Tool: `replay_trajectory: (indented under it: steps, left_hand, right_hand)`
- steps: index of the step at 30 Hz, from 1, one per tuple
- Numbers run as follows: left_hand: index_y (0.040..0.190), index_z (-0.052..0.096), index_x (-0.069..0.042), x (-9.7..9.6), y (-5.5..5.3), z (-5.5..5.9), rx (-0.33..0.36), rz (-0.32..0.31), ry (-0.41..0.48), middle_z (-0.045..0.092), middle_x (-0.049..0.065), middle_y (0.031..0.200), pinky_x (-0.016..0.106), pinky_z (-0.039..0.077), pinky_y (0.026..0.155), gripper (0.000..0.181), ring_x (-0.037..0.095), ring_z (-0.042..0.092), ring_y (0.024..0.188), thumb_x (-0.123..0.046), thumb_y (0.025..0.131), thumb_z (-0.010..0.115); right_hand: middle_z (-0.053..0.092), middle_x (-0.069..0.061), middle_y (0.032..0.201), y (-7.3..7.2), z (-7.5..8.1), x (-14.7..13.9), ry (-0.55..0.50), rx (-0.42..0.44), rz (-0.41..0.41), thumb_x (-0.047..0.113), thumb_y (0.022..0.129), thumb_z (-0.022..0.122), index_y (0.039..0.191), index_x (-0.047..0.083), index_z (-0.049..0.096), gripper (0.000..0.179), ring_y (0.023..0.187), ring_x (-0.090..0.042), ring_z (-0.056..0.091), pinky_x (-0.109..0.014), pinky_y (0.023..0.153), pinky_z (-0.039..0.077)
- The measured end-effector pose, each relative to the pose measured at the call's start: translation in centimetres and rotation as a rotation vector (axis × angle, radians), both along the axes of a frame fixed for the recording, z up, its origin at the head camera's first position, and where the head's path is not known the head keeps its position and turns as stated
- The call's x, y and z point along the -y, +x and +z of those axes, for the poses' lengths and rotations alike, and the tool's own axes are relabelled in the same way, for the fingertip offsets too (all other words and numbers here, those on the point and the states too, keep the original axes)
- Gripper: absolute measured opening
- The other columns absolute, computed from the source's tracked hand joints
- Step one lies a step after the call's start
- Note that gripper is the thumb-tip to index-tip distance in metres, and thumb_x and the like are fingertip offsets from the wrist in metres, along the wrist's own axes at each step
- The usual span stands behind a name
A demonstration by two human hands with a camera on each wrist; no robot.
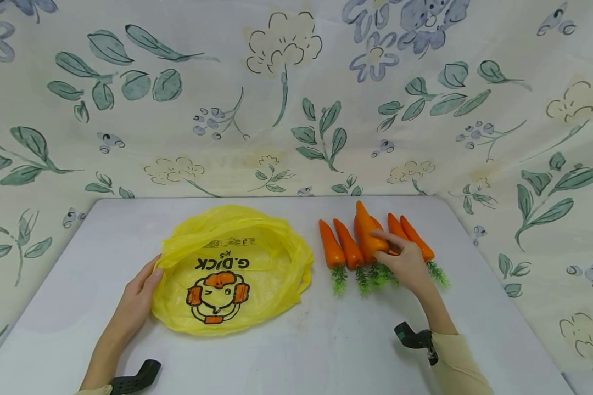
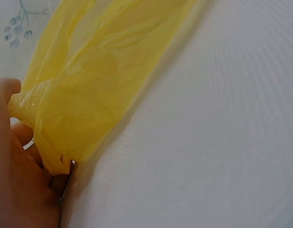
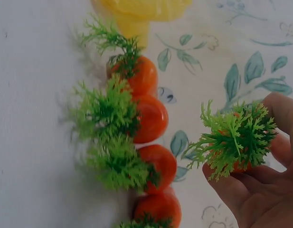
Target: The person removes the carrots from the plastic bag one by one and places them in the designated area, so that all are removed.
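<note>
A yellow plastic bag (image 1: 272, 285), printed with a cartoon face and lettering, lies spread with its mouth held wide in the head view. My left hand (image 1: 135, 296) pinches the bag's left edge between thumb and fingers; the left wrist view shows the thin film (image 2: 99, 85) bunched there. In the right hand (image 1: 406, 266) is an orange toy carrot (image 1: 367, 227), gripped near its thick end and raised above the others. Its leafy green top (image 3: 239, 140) faces the right wrist camera. Beside and beneath it, several more carrots (image 1: 330, 244) lie in a row, tips away from me.
The white table (image 1: 296, 362) ends at a flower-patterned cloth (image 1: 257, 137) along the back and sides. The carrot row sits just right of the bag, with the rightmost carrot (image 1: 417, 238) past the right hand. Black wrist cameras (image 1: 415, 336) are strapped to both wrists.
</note>
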State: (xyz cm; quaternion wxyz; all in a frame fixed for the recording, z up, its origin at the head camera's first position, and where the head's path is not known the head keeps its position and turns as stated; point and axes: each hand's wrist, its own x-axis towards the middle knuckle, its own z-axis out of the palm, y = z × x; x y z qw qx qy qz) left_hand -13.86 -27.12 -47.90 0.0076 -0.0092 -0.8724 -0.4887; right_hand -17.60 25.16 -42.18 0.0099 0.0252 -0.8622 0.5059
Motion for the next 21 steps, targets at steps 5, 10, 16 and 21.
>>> replay_trajectory:
  steps: [5, 10, 16, 21]
  left_hand:
    - [0.156, 0.019, 0.000, -0.1, 0.0, 0.0, 0.000, 0.001, -0.006, 0.021, 0.031, 0.158, 0.071, 0.013, 0.113, 0.062, 0.054, 0.015, 0.144, -0.039, 0.109, 0.027]
    - [0.156, 0.019, 0.001, 0.0, 0.0, 0.0, 0.005, 0.003, -0.003, 0.021, 0.031, 0.158, 0.071, 0.013, 0.113, 0.063, 0.054, 0.015, 0.144, -0.040, 0.109, 0.028]
    - [0.156, 0.019, 0.001, 0.0, 0.0, -0.1, 0.013, 0.007, 0.000, 0.020, 0.031, 0.158, 0.071, 0.013, 0.113, 0.064, 0.053, 0.015, 0.144, -0.040, 0.109, 0.028]
    - [0.156, 0.019, 0.000, 0.0, -0.1, -0.1, 0.005, 0.005, 0.002, 0.021, 0.030, 0.158, 0.070, 0.013, 0.113, 0.063, 0.053, 0.015, 0.144, -0.040, 0.109, 0.028]
  right_hand:
    - [0.056, -0.017, 0.139, 0.0, 0.1, -1.4, 0.013, 0.010, -0.020, 0.009, 0.091, 0.066, 0.132, 0.011, 0.064, 0.041, 0.107, -0.030, 0.058, -0.017, 0.062, 0.047]
    - [0.057, -0.021, 0.136, -0.3, 0.3, -3.0, 0.060, -0.005, -0.055, 0.010, 0.090, 0.066, 0.131, 0.011, 0.065, 0.041, 0.109, -0.033, 0.058, -0.015, 0.066, 0.049]
    - [0.054, -0.021, 0.140, -0.5, 0.6, -5.0, 0.167, -0.003, -0.084, 0.012, 0.091, 0.062, 0.133, 0.010, 0.063, 0.042, 0.102, -0.032, 0.054, -0.016, 0.064, 0.045]
    - [0.053, -0.023, 0.141, -0.6, 0.8, -6.6, 0.182, 0.002, -0.098, 0.011, 0.091, 0.059, 0.135, 0.007, 0.060, 0.044, 0.115, -0.037, 0.054, -0.014, 0.063, 0.044]
